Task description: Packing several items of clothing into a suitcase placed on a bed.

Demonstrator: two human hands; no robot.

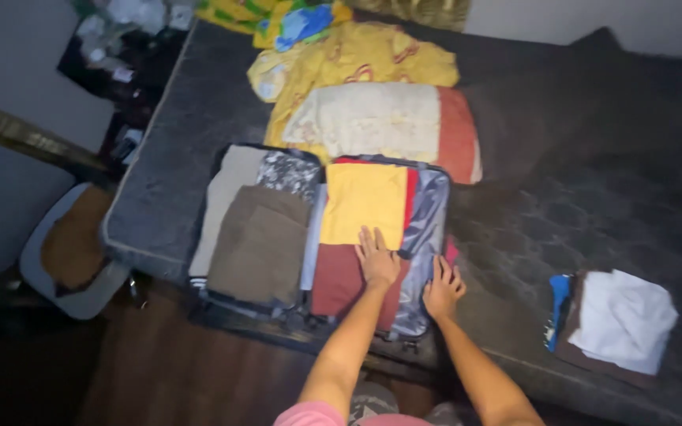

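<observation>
Head view, I see my left hand [376,260] spread flat on folded yellow and maroon cloths [361,207] in the open grey suitcase [429,207] on the bed [593,181], my right hand [442,288] spread on the suitcase's silver lining, pinching nothing.

Both hands, left hand [376,260] and right hand [442,288], press folded clothes [361,201] in suitcase [429,213].

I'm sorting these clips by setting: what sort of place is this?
Most likely a bedroom at home. A bare dark mattress fills the view, with a pillow on it and an open suitcase of folded clothes, on which both hands rest.
</observation>
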